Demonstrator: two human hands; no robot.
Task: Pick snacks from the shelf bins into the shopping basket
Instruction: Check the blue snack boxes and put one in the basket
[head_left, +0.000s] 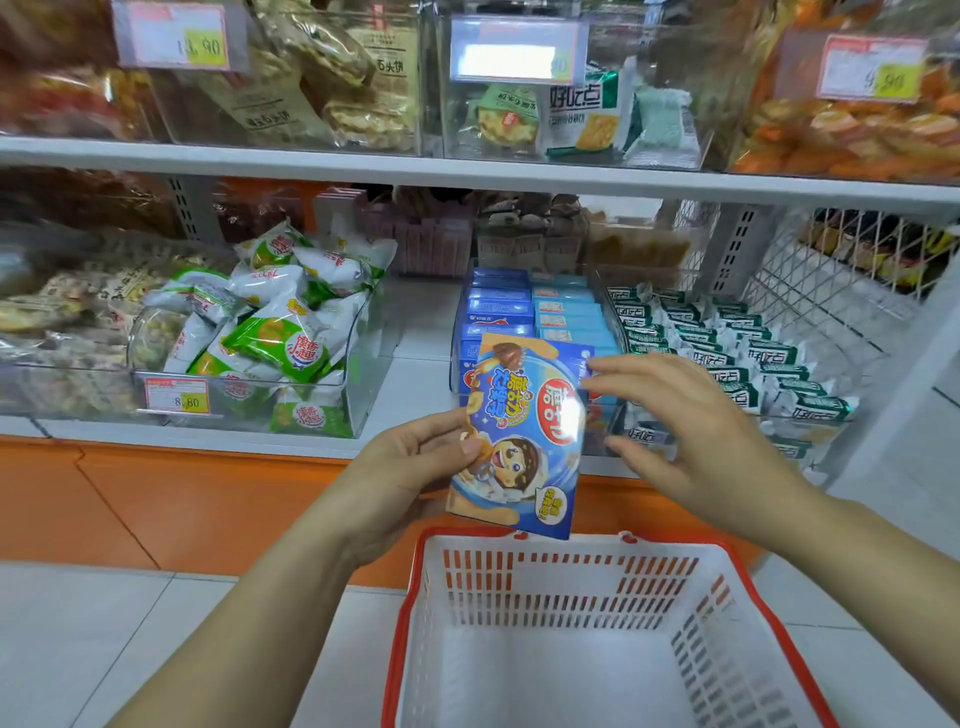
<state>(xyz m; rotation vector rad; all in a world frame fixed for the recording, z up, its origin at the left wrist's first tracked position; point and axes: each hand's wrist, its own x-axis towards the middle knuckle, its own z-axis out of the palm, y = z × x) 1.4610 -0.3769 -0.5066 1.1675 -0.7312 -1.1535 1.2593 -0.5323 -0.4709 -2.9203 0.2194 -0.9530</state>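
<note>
While the left hand (410, 467) pinches the left edge of a blue snack box (524, 441), thumb on its printed front, the right hand (696, 441) hovers just beside the box's right edge, fingers straight and spread, holding nothing. The box stands upright in the air just above the far rim of the white, red-rimmed shopping basket (467, 532), before the front edge of the shelf (410, 395), where a clear bin (456, 338) holds matching blue boxes.

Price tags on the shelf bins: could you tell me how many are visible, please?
4 price tags: top left, top middle, top right, and lower left. Others may be hidden.
</note>
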